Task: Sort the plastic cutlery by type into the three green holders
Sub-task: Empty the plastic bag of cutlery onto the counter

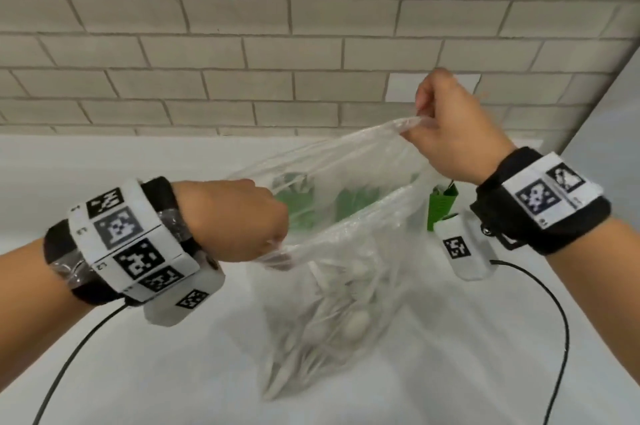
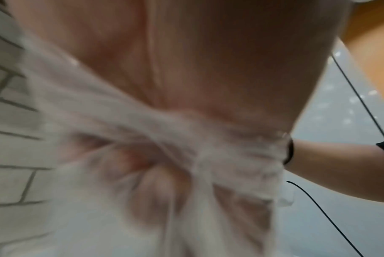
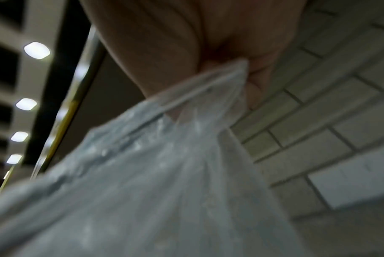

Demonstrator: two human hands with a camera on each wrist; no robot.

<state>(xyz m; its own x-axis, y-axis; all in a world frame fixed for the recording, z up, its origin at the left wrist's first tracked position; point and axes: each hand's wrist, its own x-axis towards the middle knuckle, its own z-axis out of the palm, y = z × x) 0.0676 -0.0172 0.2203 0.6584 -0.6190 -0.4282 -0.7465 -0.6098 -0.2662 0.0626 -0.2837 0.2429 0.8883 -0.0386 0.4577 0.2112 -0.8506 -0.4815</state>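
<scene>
Both hands, left hand (image 1: 239, 220) and right hand (image 1: 453, 133), pinch the clear bag (image 1: 332, 216) open above its white cutlery (image 1: 332, 313); emptying or reaching in likely follows.

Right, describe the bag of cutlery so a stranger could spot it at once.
On the white counter below the grey brick wall, between the two hands, stands a clear plastic bag. The left hand and right hand grip its top edges. It alone is see-through, with white plastic cutlery heaped inside.
</scene>
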